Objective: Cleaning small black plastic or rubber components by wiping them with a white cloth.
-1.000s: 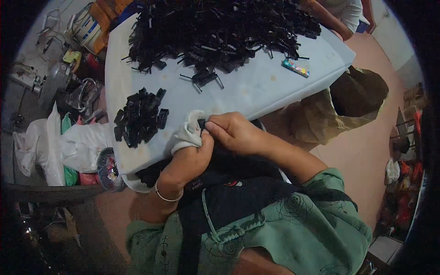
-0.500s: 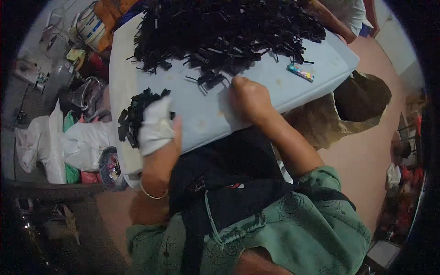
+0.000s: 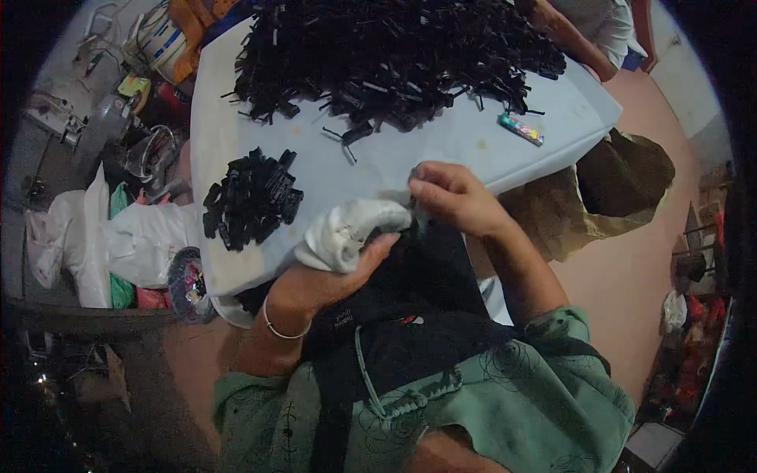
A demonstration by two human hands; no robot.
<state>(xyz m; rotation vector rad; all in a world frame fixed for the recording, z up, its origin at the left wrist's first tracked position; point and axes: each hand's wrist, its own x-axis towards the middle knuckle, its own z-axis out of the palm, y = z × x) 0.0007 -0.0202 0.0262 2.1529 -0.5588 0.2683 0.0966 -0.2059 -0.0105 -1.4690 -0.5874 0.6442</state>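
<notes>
My left hand [image 3: 355, 248], its fingers covered by a white cloth glove [image 3: 335, 232] with a bare thumb, is closed over the table's near edge. What it grips is lost against the dark apron. Beside it, my right hand [image 3: 457, 197] is bare and pinches a small dark piece [image 3: 414, 175] between thumb and fingertips. A large heap of black plastic parts with thin stems [image 3: 378, 55] covers the far part of the white table [image 3: 371, 169]. A smaller pile of short black plastic pieces [image 3: 252, 197] lies at the left. One loose stemmed part [image 3: 356, 135] lies nearer than the big heap.
A small colourful wrapped packet [image 3: 520, 129] rests on the table's right side. Another person's arm [image 3: 572, 35] reaches in at the far right. A brown sack [image 3: 552, 221] stands open by the table. White plastic bags [image 3: 142, 248] and a dark basket [image 3: 189, 280] are at the left.
My left hand has moved right from the small pile to my right hand. My right hand has drawn back toward me from the big heap's edge, with a small dark piece in its fingers.
</notes>
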